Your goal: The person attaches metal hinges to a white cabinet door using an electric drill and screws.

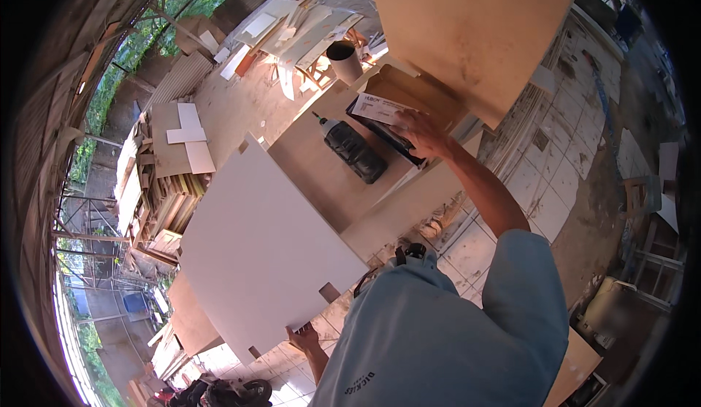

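Note:
My left hand (303, 339) grips the near edge of a large white panel (266, 243) with rectangular notches, its fingers partly hidden at the board. The panel lies tilted across the left end of a brown work surface (303, 148). Over that surface, my right hand (422, 134) is closed around the end of a small white printed box (381, 108). Directly below the box is a long black container (394, 138), its contents hidden. Just left of it lies a dark plastic bottle (353, 151) with a green-tipped nozzle.
An open cardboard box (409, 86) sits behind my right hand, beside a tall brown board (475, 35). A cylindrical bin (344, 61) stands beyond the surface. Stacked wood (171, 206) and a scrap-covered table (307, 35) lie farther left. White tiles (537, 188) cover the floor on the right.

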A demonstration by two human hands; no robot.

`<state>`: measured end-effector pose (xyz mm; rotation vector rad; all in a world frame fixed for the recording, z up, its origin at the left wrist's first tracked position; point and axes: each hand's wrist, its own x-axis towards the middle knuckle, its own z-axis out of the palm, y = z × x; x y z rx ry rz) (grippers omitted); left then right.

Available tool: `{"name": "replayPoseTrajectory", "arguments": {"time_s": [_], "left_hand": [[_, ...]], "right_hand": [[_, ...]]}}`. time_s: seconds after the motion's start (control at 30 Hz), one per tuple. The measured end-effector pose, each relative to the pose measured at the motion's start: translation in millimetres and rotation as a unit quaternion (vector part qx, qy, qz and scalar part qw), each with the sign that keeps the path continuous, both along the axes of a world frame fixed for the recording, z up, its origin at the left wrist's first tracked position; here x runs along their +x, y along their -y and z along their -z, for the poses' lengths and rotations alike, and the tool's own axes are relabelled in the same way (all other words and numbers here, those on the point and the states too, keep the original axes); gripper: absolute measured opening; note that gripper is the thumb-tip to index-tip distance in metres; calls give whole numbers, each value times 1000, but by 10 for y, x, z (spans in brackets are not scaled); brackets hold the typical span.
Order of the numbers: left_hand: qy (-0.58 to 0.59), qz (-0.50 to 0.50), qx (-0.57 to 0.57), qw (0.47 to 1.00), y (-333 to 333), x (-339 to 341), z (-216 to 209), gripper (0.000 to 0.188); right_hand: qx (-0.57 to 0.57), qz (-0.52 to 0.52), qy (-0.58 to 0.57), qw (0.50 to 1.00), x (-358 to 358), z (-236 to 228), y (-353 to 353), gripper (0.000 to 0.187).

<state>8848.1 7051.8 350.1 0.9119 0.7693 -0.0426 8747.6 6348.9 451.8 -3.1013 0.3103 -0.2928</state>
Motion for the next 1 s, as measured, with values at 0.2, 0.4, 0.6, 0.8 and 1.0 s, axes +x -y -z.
{"name": "replayPoseTrajectory", "arguments": {"time_s": [0.2,0.4,0.6,0.8,1.0], "left_hand": [[12,11,8,1000,45,-53,-45,47],[2,8,-2,1000,4,-55,-75,48],[-8,7,-14,1000,46,-28,-64,50],[-1,9,2,1000,83,-64,-103,53],[-1,14,11,1000,128,-59,-121,53]], "right_hand": [[-65,-57,9,996,106,113,108,60],[283,102,226,927,-4,3,98,29],[281,221,394,847,-137,159,273,23],[392,328,426,746,-374,214,478,24],[262,321,141,899,-475,410,566,40]]}}
